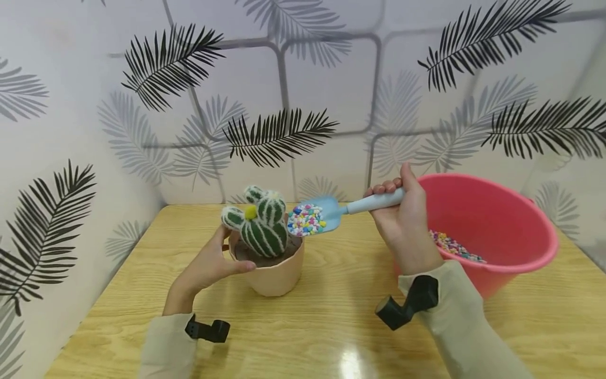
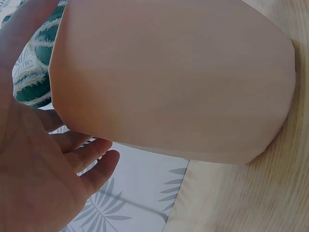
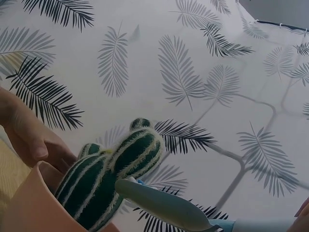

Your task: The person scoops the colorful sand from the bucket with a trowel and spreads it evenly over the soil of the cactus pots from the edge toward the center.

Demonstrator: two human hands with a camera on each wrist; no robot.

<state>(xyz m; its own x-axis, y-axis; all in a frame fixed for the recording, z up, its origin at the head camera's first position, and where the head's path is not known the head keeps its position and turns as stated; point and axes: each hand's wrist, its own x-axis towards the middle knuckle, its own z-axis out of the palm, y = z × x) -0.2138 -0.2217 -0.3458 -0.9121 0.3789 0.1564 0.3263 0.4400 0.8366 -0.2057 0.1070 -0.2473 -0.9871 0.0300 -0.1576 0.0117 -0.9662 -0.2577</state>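
Observation:
A blue hand trowel [image 1: 331,213] with a pale handle carries a heap of colourful pebbles [image 1: 306,220] on its blade. My right hand [image 1: 402,221] grips its handle, palm up. The blade's tip is beside a green knitted cactus [image 1: 267,237] with white stripes and a yellow pompom, over the right rim of its pot. That beige flower pot [image 1: 276,279] stands upright on the table with brown filling around the cactus. My left hand [image 1: 210,263] holds the pot at its left side, thumb at the front rim and fingers behind. In the right wrist view, the trowel's underside hides the pebbles.
A large pink bucket [image 1: 492,210] stands at the right, close behind my right wrist, with more colourful pebbles [image 1: 452,246] inside. The wooden table [image 1: 322,326] meets a leaf-patterned wall covering [image 1: 326,95] at the back and left.

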